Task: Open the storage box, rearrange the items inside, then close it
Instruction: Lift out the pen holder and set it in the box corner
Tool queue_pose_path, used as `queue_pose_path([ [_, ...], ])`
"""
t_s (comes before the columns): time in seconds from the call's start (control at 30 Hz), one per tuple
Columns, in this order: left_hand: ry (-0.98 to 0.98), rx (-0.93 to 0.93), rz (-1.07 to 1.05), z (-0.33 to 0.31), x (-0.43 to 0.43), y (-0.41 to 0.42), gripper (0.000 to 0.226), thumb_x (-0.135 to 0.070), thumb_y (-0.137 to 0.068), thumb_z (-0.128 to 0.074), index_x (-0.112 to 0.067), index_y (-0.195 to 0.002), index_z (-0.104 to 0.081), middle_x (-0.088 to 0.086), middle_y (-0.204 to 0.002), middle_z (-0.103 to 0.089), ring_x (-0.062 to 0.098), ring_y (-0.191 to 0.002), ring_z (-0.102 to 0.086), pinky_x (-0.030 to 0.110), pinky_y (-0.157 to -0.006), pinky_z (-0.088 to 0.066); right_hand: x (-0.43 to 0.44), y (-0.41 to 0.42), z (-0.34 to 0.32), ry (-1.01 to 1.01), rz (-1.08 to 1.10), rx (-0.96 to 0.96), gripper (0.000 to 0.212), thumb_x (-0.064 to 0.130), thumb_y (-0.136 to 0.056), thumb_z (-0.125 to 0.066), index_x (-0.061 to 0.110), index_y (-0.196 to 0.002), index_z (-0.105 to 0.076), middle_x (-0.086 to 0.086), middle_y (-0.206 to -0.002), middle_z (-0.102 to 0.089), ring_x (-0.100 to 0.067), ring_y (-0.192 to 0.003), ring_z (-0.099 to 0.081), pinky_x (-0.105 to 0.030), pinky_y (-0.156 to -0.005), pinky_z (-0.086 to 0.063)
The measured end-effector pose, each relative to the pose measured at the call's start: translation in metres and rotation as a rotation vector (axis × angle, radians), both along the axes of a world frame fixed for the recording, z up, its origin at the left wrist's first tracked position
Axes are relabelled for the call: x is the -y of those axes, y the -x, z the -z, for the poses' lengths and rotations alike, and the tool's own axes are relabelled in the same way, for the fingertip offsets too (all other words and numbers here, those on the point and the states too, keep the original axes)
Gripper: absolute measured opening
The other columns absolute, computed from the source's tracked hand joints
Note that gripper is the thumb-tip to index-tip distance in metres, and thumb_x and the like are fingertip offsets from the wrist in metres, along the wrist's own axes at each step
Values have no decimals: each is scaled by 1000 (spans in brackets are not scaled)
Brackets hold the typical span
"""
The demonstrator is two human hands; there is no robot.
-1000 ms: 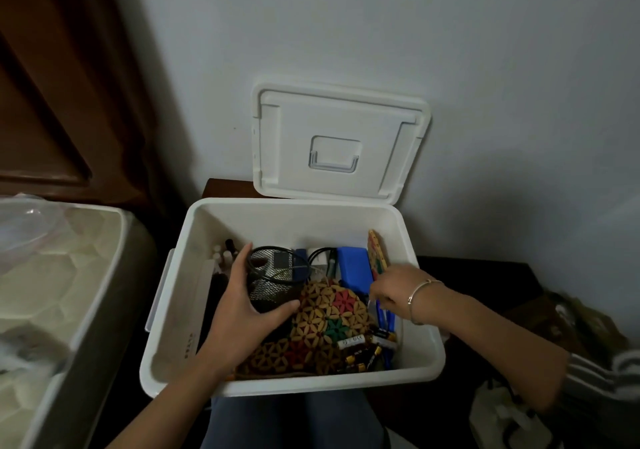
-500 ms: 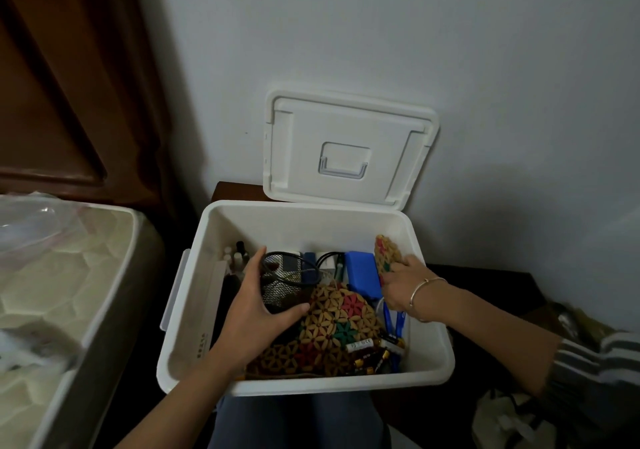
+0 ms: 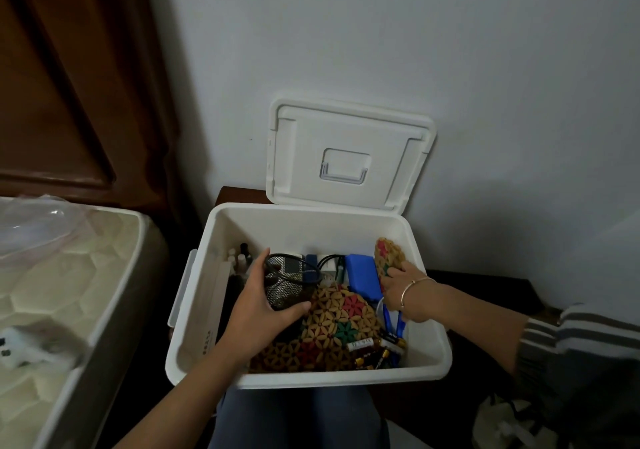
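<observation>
Left hand [image 3: 258,306] round cable-draped mesh cup [image 3: 288,289]

Reaching forward, left hand [image 3: 257,309] cupped, right hand [image 3: 401,292] pinching

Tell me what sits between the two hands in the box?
Head view: a blue case and black cables lie between the left hand and right hand.

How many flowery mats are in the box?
2. The big flowery mat lies in the middle of the box. The small flowery mat stands by its right wall, held by the right hand. More may hide underneath.
</observation>
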State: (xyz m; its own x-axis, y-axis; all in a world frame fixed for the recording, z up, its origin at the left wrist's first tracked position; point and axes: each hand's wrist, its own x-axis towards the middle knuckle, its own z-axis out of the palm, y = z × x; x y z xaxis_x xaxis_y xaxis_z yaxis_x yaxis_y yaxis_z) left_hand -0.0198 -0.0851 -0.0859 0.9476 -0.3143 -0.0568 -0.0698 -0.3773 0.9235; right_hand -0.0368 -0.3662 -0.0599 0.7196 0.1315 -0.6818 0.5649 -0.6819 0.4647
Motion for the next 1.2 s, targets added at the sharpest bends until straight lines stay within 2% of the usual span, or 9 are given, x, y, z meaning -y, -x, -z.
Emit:
queue_pose_path([
  [0.23,10,-17,46,4,0,5,115,-45,-63,-86,-35,-151,-13,-19,-135,-43,0,-123,-44,14,-98,-34,9,12,-15,-405,208,114,34,45,-86,-58,23,-112,-62,1,-120,-51,-19,-114,-44,-34,-94,-34],
  [0.43,4,-15,84,4,1,6,116,-49,-61,-85,-39,-150,-12,-25,-133,-43,-4,-122,-43,10,-96,-33,4,28,-53,-912,514,390,24,40,-84,-64,20,-97,-64,3,-95,-66,-16,-90,-61,-26,-76,-45],
  [0.53,-9,6,99,3,0,7,116,-46,-60,-87,-41,-149,-13,-37,-126,-41,-7,-122,-43,9,-97,-33,-4,32,-79,-1167,604,635,9,31,-82,-68,24,-86,-63,8,-77,-67,-10,-75,-63,-12,-66,-45],
  [0.63,-35,49,115,0,2,6,115,-40,-59,-89,-34,-150,-19,-23,-135,-44,1,-129,-41,24,-109,-35,-19,30,-98,-1591,723,809,14,20,-82,-69,29,-77,-61,9,-69,-71,-6,-68,-68,-13,-64,-51],
  [0.7,-32,58,143,-1,2,7,112,-36,-59,-90,-31,-148,-23,-14,-139,-45,5,-130,-43,33,-112,-38,-36,26,-97,-1759,777,751,12,14,-84,-67,24,-81,-62,11,-68,-72,-4,-67,-70,-12,-64,-52],
  [0.83,-17,46,193,-2,2,10,104,-34,-60,-90,-47,-140,-24,-20,-135,-47,-5,-124,-46,14,-104,-38,-58,22,-75,-1704,855,363,18,17,-85,-67,25,-101,-62,9,-81,-73,-1,-81,-69,-11,-78,-52],
  [0.9,-23,56,182,-3,1,9,101,-33,-61,-90,-56,-132,-22,-27,-130,-46,-14,-120,-44,3,-97,-36,-48,19,-66,-1598,835,411,25,21,-85,-67,27,-109,-61,14,-88,-70,6,-86,-64,-4,-80,-46],
  [1.03,-21,70,115,-3,0,6,105,-32,-61,-90,-35,-144,-26,-17,-132,-50,-1,-121,-49,21,-105,-40,-17,19,-51,-1326,791,645,7,16,-85,-67,21,-90,-67,10,-81,-67,8,-75,-59,-7,-69,-45],
  [1.2,-18,61,117,0,1,4,107,-35,-61,-89,-34,-146,-24,-21,-129,-49,2,-122,-49,18,-101,-39,-7,31,-12,-841,589,173,8,18,-87,-61,20,-86,-69,5,-91,-69,-11,-87,-64,-23,-82,-51],
])
